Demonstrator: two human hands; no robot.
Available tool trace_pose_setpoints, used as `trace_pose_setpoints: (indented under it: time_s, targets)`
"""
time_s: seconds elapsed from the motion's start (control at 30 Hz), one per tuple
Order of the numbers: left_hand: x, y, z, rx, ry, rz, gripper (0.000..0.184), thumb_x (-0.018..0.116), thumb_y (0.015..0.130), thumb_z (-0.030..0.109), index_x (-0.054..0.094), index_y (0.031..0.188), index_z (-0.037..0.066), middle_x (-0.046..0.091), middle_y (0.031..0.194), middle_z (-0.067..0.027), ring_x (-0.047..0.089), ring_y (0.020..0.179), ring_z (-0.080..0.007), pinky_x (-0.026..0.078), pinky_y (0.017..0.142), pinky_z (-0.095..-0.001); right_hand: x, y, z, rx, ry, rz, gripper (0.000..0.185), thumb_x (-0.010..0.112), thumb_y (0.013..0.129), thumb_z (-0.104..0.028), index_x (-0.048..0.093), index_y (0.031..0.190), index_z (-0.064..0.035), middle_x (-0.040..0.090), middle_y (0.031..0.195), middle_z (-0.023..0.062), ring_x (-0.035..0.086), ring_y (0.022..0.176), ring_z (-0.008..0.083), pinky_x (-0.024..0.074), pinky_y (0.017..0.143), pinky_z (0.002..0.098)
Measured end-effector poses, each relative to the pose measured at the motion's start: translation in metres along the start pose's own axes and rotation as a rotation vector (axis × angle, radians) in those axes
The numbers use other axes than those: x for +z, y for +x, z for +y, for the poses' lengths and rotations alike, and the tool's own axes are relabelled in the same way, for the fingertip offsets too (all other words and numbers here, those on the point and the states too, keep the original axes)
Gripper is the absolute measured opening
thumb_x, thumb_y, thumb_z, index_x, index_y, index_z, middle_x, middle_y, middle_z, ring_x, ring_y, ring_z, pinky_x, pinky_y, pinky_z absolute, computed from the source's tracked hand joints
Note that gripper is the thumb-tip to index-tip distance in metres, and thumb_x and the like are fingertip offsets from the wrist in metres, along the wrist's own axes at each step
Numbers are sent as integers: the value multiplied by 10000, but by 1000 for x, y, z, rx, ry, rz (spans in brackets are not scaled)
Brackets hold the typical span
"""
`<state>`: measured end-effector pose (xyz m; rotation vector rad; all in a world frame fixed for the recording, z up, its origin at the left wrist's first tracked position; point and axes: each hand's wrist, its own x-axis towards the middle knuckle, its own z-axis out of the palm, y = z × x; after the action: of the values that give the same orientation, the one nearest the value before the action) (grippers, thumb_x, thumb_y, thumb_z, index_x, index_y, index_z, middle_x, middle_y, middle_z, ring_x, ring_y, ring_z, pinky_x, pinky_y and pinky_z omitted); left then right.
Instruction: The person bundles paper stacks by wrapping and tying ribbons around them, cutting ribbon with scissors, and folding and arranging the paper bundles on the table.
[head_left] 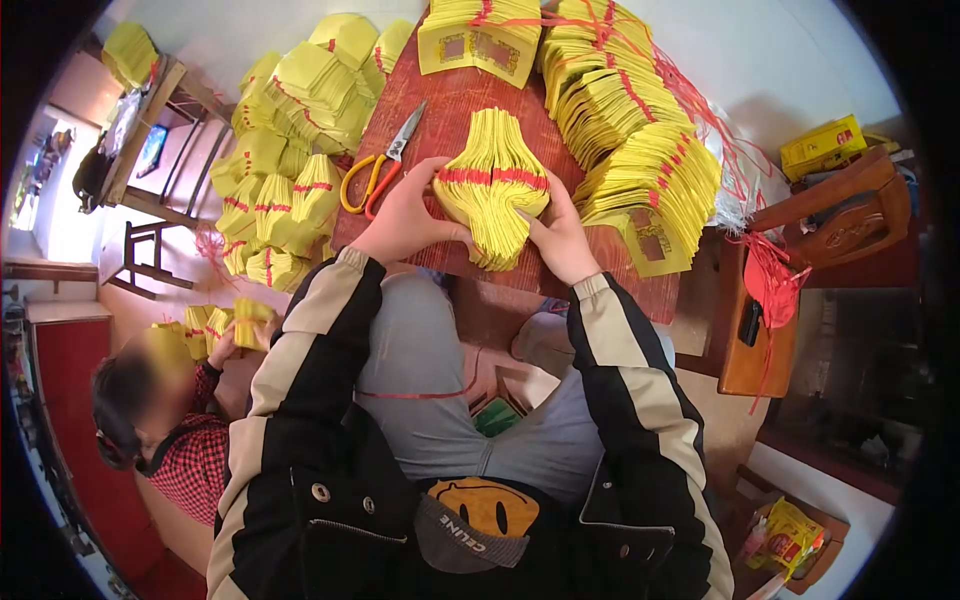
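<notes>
A bundle of folded yellow paper (492,215) with a red band around its middle is held between my two hands over the front of the red wooden table (415,240). My left hand (410,215) grips its left side, fingers behind and thumb in front. On the right side my right hand (562,230) holds it, thumb pressed near the lower part. Scissors (385,165) with orange and yellow handles lie just left of my left hand. A printed yellow stack (480,45) sits at the table's far edge, and a long row of yellow paper (625,130) runs down the right.
Banded yellow bundles (290,190) are piled left of the table. At the lower left a person (185,440) in a checked top handles more bundles. Red strands (700,100) hang at the right, near a wooden chair (765,340) with a red bag (772,285).
</notes>
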<state>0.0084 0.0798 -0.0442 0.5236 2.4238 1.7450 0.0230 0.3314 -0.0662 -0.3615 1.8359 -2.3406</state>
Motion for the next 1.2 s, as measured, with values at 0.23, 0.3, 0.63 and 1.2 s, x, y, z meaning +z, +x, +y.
trace_pose_setpoints:
  time_s: [0.23,0.3,0.63,1.2]
  targets:
    - [-6,3,-18,-61,-376,-84,744,853,854,202,465,1464,26,611,1370,-85,593,1266,-231,453,1101,-379,6,7,-1,-113,309,230,573,463,948,-130,423,1507,-9,518,1483,115,491,1369,229,362,1160,347]
    - [2,9,-26,-168,-761,121,582,607,1040,363,456,1484,19,594,1401,-78,586,1266,-216,427,1114,-387,13,10,5,-95,288,314,480,420,1032,-211,473,1456,7,560,1430,115,517,1334,213,380,1145,349]
    - [42,20,-10,-43,-416,449,361,502,1103,304,639,1202,-14,652,1099,-36,565,1033,-116,449,939,-280,49,54,27,-126,209,583,410,417,1110,-320,639,1078,23,652,1040,99,592,963,204,460,919,332]
    - [37,26,-37,-67,-403,443,500,457,1115,366,529,1386,-48,568,1376,-147,536,1272,-217,389,1116,-329,27,41,17,-23,381,506,590,424,1115,-413,416,1515,22,476,1513,132,454,1379,228,331,1176,356]
